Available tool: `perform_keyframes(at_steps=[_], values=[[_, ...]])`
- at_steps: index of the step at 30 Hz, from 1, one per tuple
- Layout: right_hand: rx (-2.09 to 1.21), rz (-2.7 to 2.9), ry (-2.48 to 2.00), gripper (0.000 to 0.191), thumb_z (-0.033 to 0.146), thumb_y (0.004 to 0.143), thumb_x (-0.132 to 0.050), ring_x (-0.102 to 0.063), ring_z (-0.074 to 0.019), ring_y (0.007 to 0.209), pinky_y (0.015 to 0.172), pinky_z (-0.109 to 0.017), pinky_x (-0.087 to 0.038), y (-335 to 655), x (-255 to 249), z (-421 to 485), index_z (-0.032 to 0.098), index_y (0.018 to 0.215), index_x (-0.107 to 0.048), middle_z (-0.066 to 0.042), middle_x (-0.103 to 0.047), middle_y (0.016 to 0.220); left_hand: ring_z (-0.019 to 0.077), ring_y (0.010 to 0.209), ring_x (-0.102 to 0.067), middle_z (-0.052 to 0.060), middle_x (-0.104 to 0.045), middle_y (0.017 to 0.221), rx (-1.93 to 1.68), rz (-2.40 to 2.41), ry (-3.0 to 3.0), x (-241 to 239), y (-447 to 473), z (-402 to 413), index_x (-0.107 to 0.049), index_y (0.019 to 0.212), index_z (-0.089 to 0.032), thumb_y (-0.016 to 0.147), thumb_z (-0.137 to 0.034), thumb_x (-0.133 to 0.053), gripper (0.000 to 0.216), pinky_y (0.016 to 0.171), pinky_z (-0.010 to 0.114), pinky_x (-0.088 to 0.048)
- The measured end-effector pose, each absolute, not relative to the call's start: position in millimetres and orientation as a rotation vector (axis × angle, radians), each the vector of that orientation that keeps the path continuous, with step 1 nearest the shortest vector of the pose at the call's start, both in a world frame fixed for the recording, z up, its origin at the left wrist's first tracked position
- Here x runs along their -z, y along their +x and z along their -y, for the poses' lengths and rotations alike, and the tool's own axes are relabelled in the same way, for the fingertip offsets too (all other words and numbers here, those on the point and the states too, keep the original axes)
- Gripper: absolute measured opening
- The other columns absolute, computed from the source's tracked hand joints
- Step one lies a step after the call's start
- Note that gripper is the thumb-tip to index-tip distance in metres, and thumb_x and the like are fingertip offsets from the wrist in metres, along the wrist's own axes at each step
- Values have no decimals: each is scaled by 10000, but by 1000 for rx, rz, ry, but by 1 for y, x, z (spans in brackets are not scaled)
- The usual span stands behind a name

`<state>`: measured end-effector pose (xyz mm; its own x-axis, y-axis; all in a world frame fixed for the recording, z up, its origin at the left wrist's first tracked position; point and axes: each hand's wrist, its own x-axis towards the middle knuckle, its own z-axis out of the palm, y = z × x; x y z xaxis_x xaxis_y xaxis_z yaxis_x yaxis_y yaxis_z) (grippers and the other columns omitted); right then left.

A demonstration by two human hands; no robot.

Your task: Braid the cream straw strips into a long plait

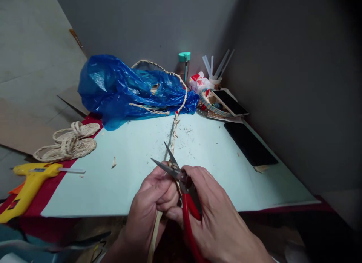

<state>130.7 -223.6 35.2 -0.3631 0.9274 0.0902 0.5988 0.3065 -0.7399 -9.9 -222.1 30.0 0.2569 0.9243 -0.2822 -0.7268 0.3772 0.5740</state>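
Observation:
My left hand [157, 197] is closed around a pale braided cord [174, 134] near the table's front edge. The cord runs away from me over the table and curves back across a blue plastic bag [113, 89]. A flat tan strand [155, 233] hangs below my left fist. In my right hand [215, 210] is a pair of scissors [186, 206] with red handles. The blades are spread, pointing up and left, and lie over the cord just above my left fingers. Whether they touch it I cannot tell.
Woven straw sandals [70, 142] and a yellow glue gun [36, 176] lie at the left edge. To the right are a black phone-like slab [250, 142], a phone [230, 102] on a basket [209, 104], and a cup of glue sticks [216, 82]. A teal-lidded jar [184, 63] stands behind.

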Motion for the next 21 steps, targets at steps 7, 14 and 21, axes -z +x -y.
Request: perform_keyframes(at_steps=[7, 14, 21], values=[[-802, 2036, -1303, 160, 195, 789, -584, -509, -187, 780, 664, -313, -424, 135, -26, 223, 219, 912, -484, -27, -553, 854, 42, 466, -91, -102, -195, 518, -1138, -685, 381, -33, -8, 221, -534, 860, -167, 840, -253, -616, 120, 414, 114, -192], [-885, 2032, -1230, 74, 172, 829, -538, -430, -117, 588, 560, -248, -365, 134, -29, 222, 209, 806, -478, 19, -525, 703, 45, 469, -61, -110, -202, 525, -1106, -788, 442, -32, -13, 223, -494, 980, -192, 874, -276, -559, 150, 427, 152, -156], [-971, 1950, -1266, 96, 282, 862, -584, -357, -87, 512, 491, -194, -352, 144, -34, 221, 205, 873, -527, 57, -466, 594, 55, 462, -72, -102, -180, 531, -1074, -854, 618, -32, -14, 225, -498, 871, -177, 898, -311, -511, 138, 416, 184, -119]])
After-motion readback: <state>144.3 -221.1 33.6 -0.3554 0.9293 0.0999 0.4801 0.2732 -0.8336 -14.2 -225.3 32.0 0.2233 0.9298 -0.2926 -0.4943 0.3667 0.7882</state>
